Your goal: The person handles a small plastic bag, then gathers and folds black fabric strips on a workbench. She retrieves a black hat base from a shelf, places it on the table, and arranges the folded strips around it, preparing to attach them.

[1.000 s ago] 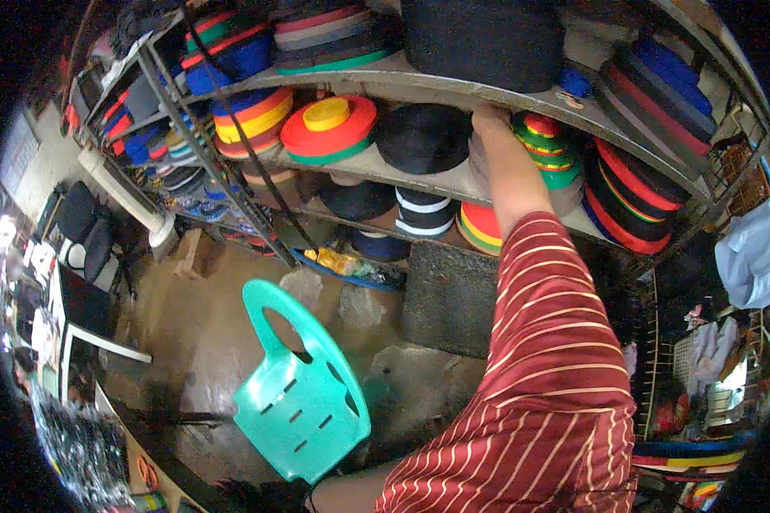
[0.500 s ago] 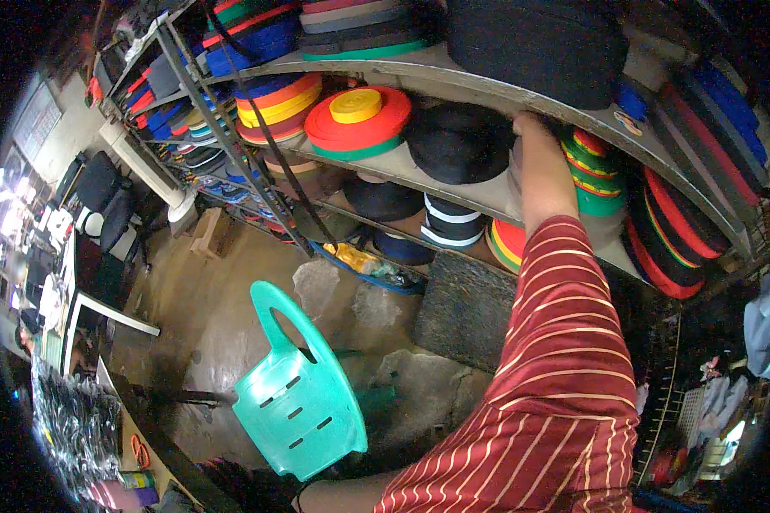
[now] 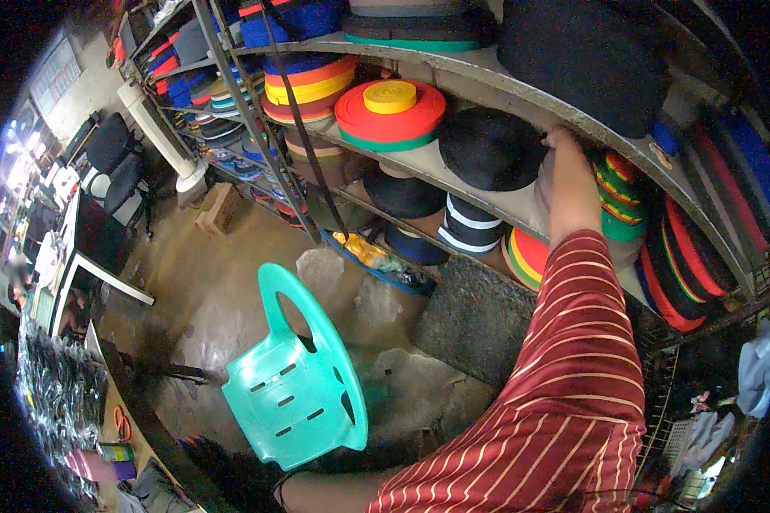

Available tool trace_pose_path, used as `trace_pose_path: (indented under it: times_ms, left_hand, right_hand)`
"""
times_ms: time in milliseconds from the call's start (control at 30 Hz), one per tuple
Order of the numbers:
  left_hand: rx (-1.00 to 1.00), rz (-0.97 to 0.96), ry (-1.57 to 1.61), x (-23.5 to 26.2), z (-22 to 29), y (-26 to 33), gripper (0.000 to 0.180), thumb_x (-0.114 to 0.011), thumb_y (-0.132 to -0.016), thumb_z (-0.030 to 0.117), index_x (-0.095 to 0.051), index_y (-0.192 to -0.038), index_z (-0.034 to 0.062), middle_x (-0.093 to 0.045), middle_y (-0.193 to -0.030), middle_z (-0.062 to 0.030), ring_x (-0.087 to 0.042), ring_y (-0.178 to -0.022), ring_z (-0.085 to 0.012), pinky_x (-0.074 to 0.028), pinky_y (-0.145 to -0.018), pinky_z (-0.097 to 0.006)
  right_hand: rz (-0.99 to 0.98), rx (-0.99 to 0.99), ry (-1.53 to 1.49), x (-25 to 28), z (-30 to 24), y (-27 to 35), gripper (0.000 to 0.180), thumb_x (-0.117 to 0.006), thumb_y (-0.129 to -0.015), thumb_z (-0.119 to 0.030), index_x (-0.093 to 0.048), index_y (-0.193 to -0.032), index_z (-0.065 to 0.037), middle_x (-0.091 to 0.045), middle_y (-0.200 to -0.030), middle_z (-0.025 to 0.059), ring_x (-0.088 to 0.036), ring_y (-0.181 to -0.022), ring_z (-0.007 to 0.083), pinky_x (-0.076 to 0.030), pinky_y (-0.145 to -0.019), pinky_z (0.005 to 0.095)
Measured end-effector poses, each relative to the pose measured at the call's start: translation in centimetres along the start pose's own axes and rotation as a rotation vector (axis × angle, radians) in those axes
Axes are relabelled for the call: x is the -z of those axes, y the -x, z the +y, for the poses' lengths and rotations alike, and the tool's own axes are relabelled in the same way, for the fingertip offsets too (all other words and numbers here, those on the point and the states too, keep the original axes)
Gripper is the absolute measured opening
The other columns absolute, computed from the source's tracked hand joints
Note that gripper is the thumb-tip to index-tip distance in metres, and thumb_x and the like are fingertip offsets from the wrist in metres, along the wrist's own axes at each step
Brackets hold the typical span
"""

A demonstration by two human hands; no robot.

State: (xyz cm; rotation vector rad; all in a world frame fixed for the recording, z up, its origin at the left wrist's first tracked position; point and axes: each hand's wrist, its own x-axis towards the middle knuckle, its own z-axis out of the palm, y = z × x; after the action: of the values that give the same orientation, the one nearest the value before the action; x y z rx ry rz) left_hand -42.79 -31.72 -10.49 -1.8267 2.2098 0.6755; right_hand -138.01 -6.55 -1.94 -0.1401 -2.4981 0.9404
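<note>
My right hand (image 3: pixel 564 144) reaches into the middle shelf, under the upper shelf board. It is beside a large black roll of webbing (image 3: pixel 492 149), and a grey-beige roll (image 3: pixel 542 192) sits partly behind my wrist. The fingers are small and mostly hidden, so what they touch or hold does not show. To the right of the arm stands a stack of green, yellow and red rolls (image 3: pixel 618 197). Left of the black roll lies a red-and-green roll (image 3: pixel 391 121) with a small yellow roll (image 3: pixel 390 97) on top. My left forearm shows at the lower edge; its hand is out of sight.
A green plastic chair (image 3: pixel 295 396) stands on the wet-looking floor below the shelves. A dark slab (image 3: pixel 473 316) lies by the lower shelf. At the left are a table with orange scissors (image 3: pixel 122 423), black office chairs (image 3: pixel 111 145) and a cardboard box (image 3: pixel 217 209).
The view has shifted, so the shelves and rolls appear farther right and slightly lower. My right arm stays stretched to the same place beside the black roll.
</note>
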Motion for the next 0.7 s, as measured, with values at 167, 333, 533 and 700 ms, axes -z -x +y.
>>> trace_pose_path:
  times_ms: [167,333,533,700]
  left_hand:
    - [0.041,-0.013,-0.002,0.5,0.9,0.7,0.029,-0.048,-0.09,0.019,-0.054,-0.114,0.0036,-0.061,-0.105,-0.0228,-0.057,-0.1,-0.0379,-0.047,-0.084,-0.04]
    - [-0.001,0.006,0.024,0.0,-0.4,1.2,0.029,-0.047,-0.091,0.019,-0.054,-0.115,0.0035,-0.061,-0.106,-0.0225,-0.057,-0.101,-0.0377,-0.047,-0.084,-0.04]
    - [-0.072,0.067,0.08,-1.3,-3.0,0.5,0.03,-0.046,-0.092,0.018,-0.053,-0.117,0.0041,-0.059,-0.11,-0.0218,-0.057,-0.104,-0.0347,-0.046,-0.086,-0.038]
    - [-0.028,0.038,0.081,-1.4,-3.0,0.6,0.028,-0.05,-0.091,0.015,-0.054,-0.117,0.0044,-0.06,-0.108,-0.0183,-0.058,-0.101,-0.028,-0.047,-0.084,-0.035]
  right_hand:
    - [0.02,0.017,-0.006,-0.4,0.5,-0.2,0.045,-0.038,-0.092,-0.03,-0.044,-0.129,-0.005,-0.041,-0.135,0.0194,-0.037,-0.126,0.0361,-0.03,-0.103,0.0421]
    - [0.043,0.035,-0.013,-0.9,0.7,0.1,0.046,-0.039,-0.092,-0.031,-0.044,-0.129,-0.005,-0.04,-0.136,0.0196,-0.036,-0.126,0.0363,-0.029,-0.103,0.0417]
    - [0.084,0.098,-0.018,-2.2,1.9,-0.3,0.047,-0.039,-0.092,-0.033,-0.043,-0.13,-0.005,-0.039,-0.137,0.0197,-0.034,-0.127,0.0365,-0.028,-0.104,0.0411]
    - [0.207,0.308,-0.029,-1.8,1.5,-0.5,0.048,-0.039,-0.092,-0.034,-0.043,-0.131,-0.006,-0.037,-0.138,0.0199,-0.033,-0.128,0.0366,-0.028,-0.105,0.0407]
